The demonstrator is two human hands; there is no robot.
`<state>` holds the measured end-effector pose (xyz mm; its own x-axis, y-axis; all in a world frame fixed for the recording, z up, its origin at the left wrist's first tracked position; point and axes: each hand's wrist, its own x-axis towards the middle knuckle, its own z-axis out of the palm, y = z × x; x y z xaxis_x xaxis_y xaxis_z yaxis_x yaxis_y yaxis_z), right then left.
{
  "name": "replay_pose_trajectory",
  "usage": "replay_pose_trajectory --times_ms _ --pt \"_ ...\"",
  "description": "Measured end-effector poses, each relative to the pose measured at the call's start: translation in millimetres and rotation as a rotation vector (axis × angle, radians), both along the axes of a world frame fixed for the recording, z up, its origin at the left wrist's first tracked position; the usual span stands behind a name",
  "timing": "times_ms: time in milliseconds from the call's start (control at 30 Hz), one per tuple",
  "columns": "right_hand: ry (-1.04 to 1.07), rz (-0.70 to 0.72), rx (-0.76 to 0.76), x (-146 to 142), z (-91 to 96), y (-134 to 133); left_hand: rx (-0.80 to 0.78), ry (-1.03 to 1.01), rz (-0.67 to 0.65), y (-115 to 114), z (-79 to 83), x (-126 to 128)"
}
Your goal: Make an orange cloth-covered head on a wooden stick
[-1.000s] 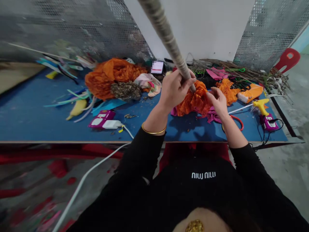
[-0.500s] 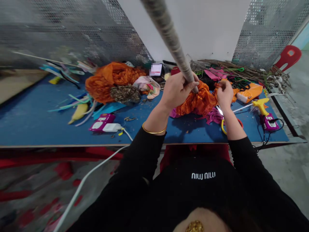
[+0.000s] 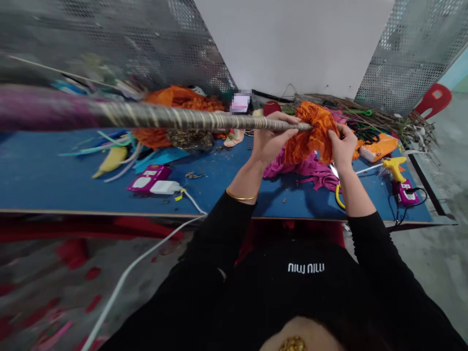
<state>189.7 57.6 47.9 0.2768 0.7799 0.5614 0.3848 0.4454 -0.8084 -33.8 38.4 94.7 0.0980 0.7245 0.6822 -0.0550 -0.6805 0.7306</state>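
Observation:
A long wrapped pole (image 3: 175, 117) lies nearly level across the view, its thin end at the right. My left hand (image 3: 268, 136) is closed around it close to that end. Bunched orange crinkled fabric (image 3: 312, 131) surrounds the pole's tip. My right hand (image 3: 342, 146) pinches the right edge of this fabric between thumb and fingers. Beneath lies magenta cloth (image 3: 309, 170) on the blue table (image 3: 219, 195). Scissors with a yellow handle (image 3: 339, 197) are partly hidden behind my right wrist.
At the right lie a yellow glue gun (image 3: 395, 168), an orange packet (image 3: 378, 147) and a purple power socket (image 3: 406, 192). Dry twigs (image 3: 398, 117) are heaped behind. Leftward are more orange fabric (image 3: 153, 139), a purple box (image 3: 149, 178), a white cable (image 3: 124, 278) and a phone (image 3: 240, 103).
The pole has swung from steeply upright to nearly level, its thick end now at the left. The orange fabric has lifted off the magenta cloth, and my right hand has moved with it.

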Motion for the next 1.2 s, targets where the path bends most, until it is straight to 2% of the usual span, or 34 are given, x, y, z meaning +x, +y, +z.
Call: replay_pose_trajectory --times_ms 67,133,267,333,367,433,500,533,567,633,700,800,867,967,1033,1067,1100,1133,1167,1200 --pt "-0.013 -0.047 0.065 -9.4 12.0 0.0 -0.058 -0.131 -0.058 4.9 -12.9 10.5" --pt "-0.123 -0.052 0.133 -24.6 25.1 -9.4 -0.121 -0.28 -0.105 9.5 -24.8 22.0" --pt "-0.686 0.148 0.25 -51.5 38.9 -55.6 -0.223 -0.517 -0.138 14.4 -38.7 36.6" --pt "-0.83 0.198 0.411 -54.0 36.9 -80.3 -0.267 -0.603 -0.167 15.0 -40.1 36.7" --pt "-0.786 0.15 0.51 -51.6 34.9 -88.8 -0.307 -0.646 -0.194 15.2 -40.1 35.5" --pt "-0.512 -0.069 0.63 -40.0 32.5 -93.6 -0.42 -0.741 -0.258 15.2 -39.3 32.8" --pt "-0.194 -0.283 0.58 -22.2 35.5 -80.7 -0.538 -0.846 -0.302 14.2 -38.4 32.4" --pt "-0.078 -0.333 0.511 -12.5 39.2 -69.2 -0.588 -0.888 -0.311 13.0 -38.0 33.4" --pt "-0.034 -0.307 0.439 -3.3 43.9 -56.0 -0.629 -0.92 -0.317 11.3 -37.4 35.4" --pt "-0.017 -0.136 0.349 11.0 54.2 -30.2 -0.692 -0.95 -0.339 6.1 -35.5 40.8" --pt "-0.01 -0.027 0.245 17.7 62.7 -12.4 -0.746 -0.95 -0.361 0.1 -32.2 46.5" --pt "0.1 0.029 0.079 16.4 69.6 -3.0 -0.796 -0.914 -0.365 -6.9 -24.2 51.3" --pt "0.194 0.055 0.033 14.4 74.0 -2.2 -0.808 -0.831 -0.356 -10.6 -17.8 50.2" --pt "0.23 0.051 0.126 19.3 88.7 -1.1 -0.843 -0.429 -0.287 -21.0 -6.7 38.6" --pt "0.168 0.043 0.215 26.6 104.7 -0.9 -0.85 -0.134 -0.243 -34.0 4.7 24.6" --pt "0.119 0.044 0.253 30.1 113.5 -1.3 -0.825 -0.051 -0.219 -41.5 12.8 17.1" --pt "0.065 0.054 0.286 32.8 122.1 -2.1 -0.764 0.001 -0.161 -48.7 23.0 10.4" --pt "0.016 0.071 0.318 34.3 130.2 -3.0 -0.587 0.13 -0.002 -54.7 35.0 5.2" --pt "-0.033 0.088 0.348 34.5 137.4 -4.0 -0.421 0.148 0.187 -58.3 48.5 2.1" --pt "-0.087 0.098 0.37 33.5 143.7 -4.7 -0.299 0.108 0.305 -58.9 62.6 1.4"
